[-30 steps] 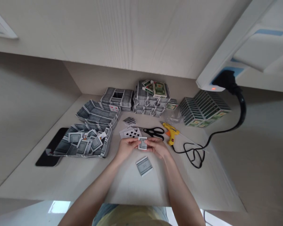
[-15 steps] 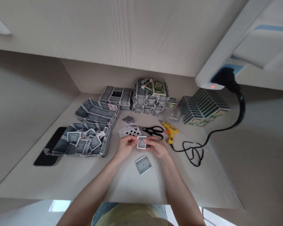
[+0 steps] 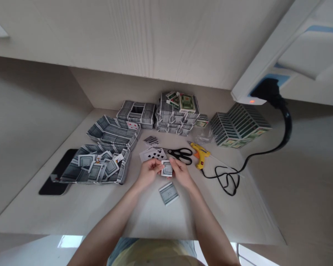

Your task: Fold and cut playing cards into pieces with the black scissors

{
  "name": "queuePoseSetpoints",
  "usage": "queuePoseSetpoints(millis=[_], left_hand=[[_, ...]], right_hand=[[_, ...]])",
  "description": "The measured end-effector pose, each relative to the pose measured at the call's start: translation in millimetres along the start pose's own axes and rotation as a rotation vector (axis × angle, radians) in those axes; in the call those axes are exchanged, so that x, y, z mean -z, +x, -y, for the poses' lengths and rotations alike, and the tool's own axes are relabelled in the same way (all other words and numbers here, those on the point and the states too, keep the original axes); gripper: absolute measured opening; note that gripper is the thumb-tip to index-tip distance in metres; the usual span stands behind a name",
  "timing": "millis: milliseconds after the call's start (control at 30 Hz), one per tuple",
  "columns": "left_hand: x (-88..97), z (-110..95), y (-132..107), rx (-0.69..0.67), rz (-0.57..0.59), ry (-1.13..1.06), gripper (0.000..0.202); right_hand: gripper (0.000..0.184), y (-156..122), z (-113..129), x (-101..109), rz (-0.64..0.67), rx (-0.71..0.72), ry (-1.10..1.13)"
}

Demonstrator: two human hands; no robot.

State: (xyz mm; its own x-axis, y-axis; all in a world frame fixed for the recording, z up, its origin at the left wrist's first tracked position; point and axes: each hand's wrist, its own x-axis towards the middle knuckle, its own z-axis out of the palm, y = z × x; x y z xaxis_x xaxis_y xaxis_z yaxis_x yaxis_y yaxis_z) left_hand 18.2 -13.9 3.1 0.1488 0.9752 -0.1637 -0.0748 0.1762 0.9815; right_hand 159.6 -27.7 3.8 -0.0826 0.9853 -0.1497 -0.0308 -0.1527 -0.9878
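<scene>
Over the middle of the desk I hold a playing card (image 3: 167, 169), its patterned back facing up. My left hand (image 3: 149, 171) pinches its left edge between thumb and fingers. On the other side my right hand (image 3: 181, 173) grips the card's right edge, fingers at its top corner. Just below lies a square piece made of cards (image 3: 169, 193), flat on the desk. Beyond my hands are loose face-up cards (image 3: 154, 154), a small fanned pile of cards (image 3: 151, 140) and black-handled scissors (image 3: 181, 154).
To the left, a card-built tray (image 3: 124, 168) holds loose cards and overlaps a phone (image 3: 54, 186). Another card tray (image 3: 111, 131) and card-built boxes (image 3: 176, 114) stand behind. At right are a yellow glue gun (image 3: 202, 155), its looped black cord (image 3: 230, 181) and stacked card packs (image 3: 238, 125).
My right thumb and fingers have shifted up along the card's right side, showing more of its back. My left hand stays about where it was.
</scene>
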Motion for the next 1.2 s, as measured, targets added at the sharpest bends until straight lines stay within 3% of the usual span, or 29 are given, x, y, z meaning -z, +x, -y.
queuePoseSetpoints(millis=[300, 467, 667, 800, 900, 1000, 1100, 1200], left_hand=[[0.7, 9, 3, -0.013, -0.011, 0.064, 0.018], [-4.6, 12, 2, -0.035, -0.035, 0.086, 0.018], [-4.7, 17, 0, -0.090, -0.092, 0.179, 0.021], [-5.7, 16, -2, -0.129, -0.098, 0.208, 0.023], [-7.3, 11, -3, -0.138, -0.089, 0.180, 0.025], [-6.6, 5, -3, -0.107, -0.093, 0.109, 0.025], [-3.1, 3, -2, -0.107, -0.125, 0.070, 0.026], [-0.3, 4, 0, -0.133, -0.124, 0.055, 0.027]], right_hand=[[0.043, 1, -12, -3, -0.200, 0.339, -0.541], [0.041, 1, -13, -3, -0.279, 0.382, -0.644], [0.041, -2, -12, -4, -0.254, 0.378, -0.780], [0.041, -3, -11, -6, -0.276, 0.353, -0.720], [0.045, -3, -7, -6, -0.260, 0.251, -0.507], [0.050, -3, -3, -5, -0.050, 0.036, -0.154], [0.054, -3, -2, -5, 0.178, -0.109, 0.013], [0.050, -3, -5, -5, 0.196, -0.105, 0.004]])
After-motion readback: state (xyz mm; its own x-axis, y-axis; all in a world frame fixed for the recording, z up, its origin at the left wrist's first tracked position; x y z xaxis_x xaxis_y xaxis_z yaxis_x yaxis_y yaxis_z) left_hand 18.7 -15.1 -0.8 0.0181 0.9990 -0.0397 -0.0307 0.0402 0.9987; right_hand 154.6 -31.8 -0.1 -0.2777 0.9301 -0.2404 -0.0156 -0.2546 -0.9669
